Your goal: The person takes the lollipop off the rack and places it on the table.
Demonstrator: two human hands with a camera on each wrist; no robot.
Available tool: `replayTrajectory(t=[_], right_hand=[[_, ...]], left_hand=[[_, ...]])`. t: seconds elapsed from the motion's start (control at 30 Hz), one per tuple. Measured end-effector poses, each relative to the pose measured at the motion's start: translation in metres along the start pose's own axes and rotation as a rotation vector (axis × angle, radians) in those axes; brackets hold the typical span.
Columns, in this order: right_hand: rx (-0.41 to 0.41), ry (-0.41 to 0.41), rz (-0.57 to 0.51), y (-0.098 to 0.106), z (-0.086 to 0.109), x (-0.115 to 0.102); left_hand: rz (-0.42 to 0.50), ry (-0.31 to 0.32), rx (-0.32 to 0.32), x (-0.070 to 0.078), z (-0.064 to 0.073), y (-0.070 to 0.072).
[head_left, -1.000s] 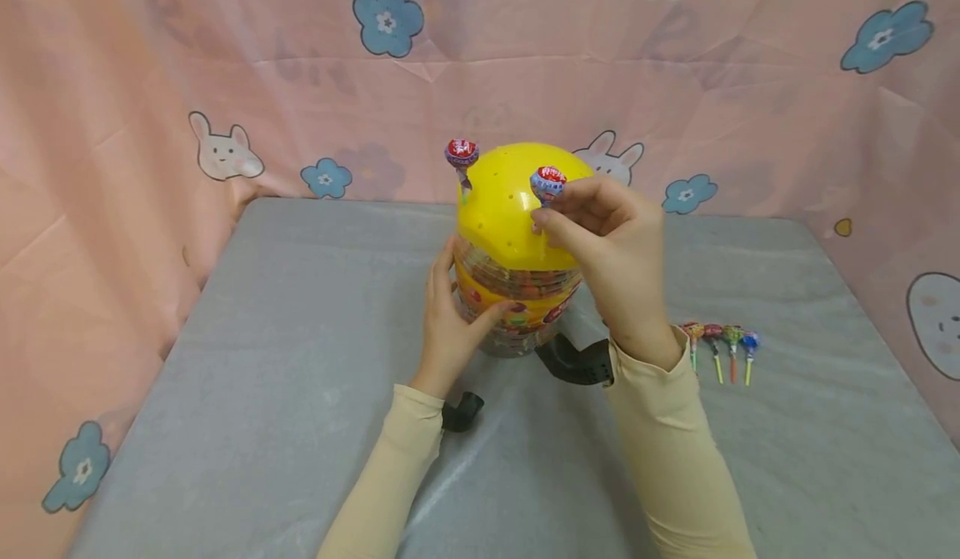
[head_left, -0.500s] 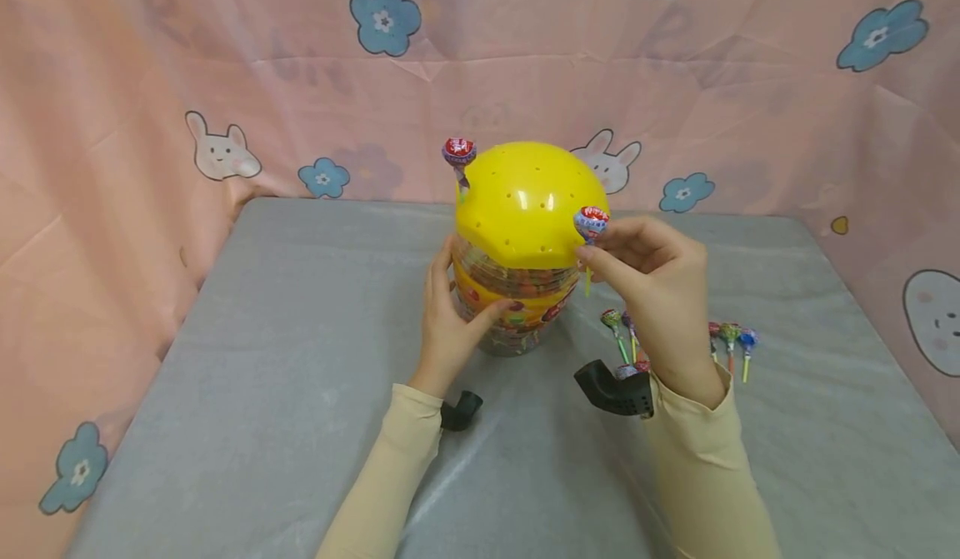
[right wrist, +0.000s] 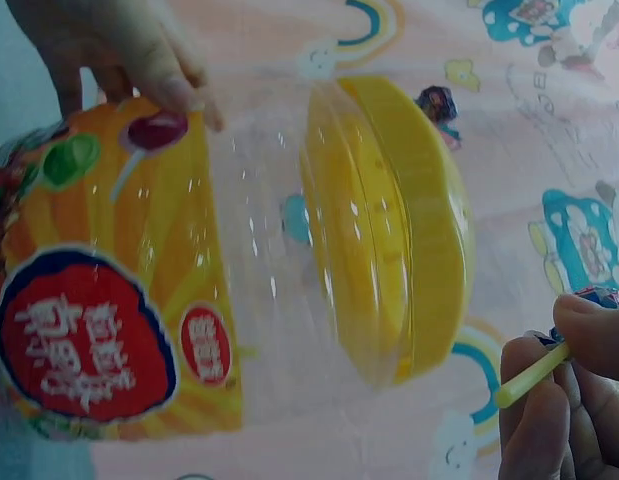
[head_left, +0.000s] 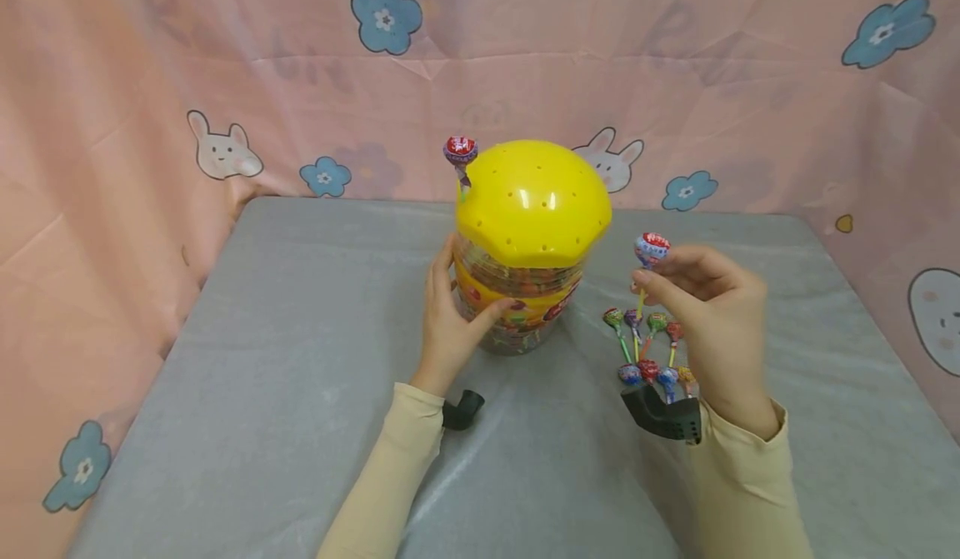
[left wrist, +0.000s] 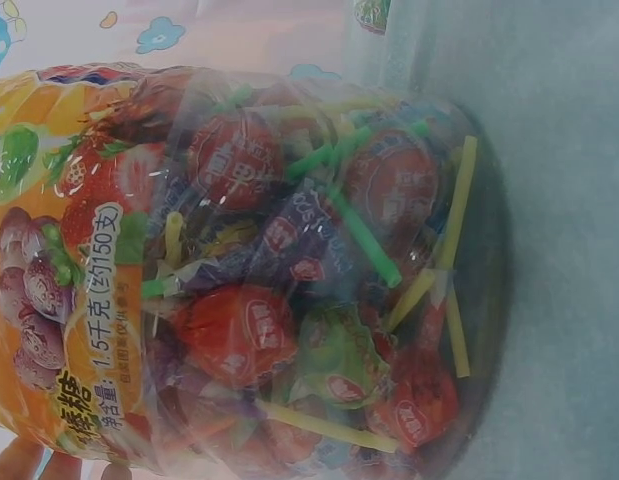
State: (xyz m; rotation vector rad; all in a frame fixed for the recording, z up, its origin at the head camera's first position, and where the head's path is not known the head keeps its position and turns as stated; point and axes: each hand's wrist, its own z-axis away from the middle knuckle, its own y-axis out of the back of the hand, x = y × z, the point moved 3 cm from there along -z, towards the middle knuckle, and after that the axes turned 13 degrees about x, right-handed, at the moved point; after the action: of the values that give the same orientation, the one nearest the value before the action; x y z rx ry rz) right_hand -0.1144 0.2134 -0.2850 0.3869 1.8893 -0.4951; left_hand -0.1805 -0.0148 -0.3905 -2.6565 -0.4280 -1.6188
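A clear candy jar (head_left: 513, 284) stands upright on the grey table under a domed yellow lid (head_left: 534, 201) dotted with small holes. My left hand (head_left: 444, 326) grips the jar's side, thumb across the orange label. One lollipop (head_left: 461, 151) sticks up from the lid's left edge. Away from the jar, on its right, my right hand (head_left: 720, 326) pinches another lollipop (head_left: 651, 248) upright by its yellow stick (right wrist: 532, 376), red-and-blue wrapped head on top. Through the jar's clear base, the left wrist view shows many wrapped lollipops (left wrist: 244, 335) inside.
Several lollipops (head_left: 657, 322) lie in two rows on the table (head_left: 300, 309), right of the jar and below my right hand. The black wrist mount (head_left: 660, 413) partly covers the front row. A pink patterned curtain (head_left: 480, 67) hangs behind the table.
My right hand has moved right and down from beside the lid, carrying the pinched lollipop away from it. More of the lollipops on the table now show. The left hand and jar stay in place.
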Motion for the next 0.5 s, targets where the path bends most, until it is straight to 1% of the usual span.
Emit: replayTrajectory(t=[0.13,0.27,0.4,0.5], right_hand=[[0.017,0.008,-0.019,0.013,0.000,0.004],[0.049,-0.002,-0.030,0.027,0.001,0.009],[0.092,-0.025,-0.053,0.040,0.003,0.015],[0.134,-0.059,-0.056,0.051,0.005,0.022]], left_hand=[[-0.002,-0.002,0.000,0.000,0.000,0.000],[-0.001,-0.004,0.000,-0.001,0.000,0.000],[0.001,-0.009,0.000,-0.001,0.000,0.000],[0.000,-0.010,-0.003,-0.001,0.000,0.000]])
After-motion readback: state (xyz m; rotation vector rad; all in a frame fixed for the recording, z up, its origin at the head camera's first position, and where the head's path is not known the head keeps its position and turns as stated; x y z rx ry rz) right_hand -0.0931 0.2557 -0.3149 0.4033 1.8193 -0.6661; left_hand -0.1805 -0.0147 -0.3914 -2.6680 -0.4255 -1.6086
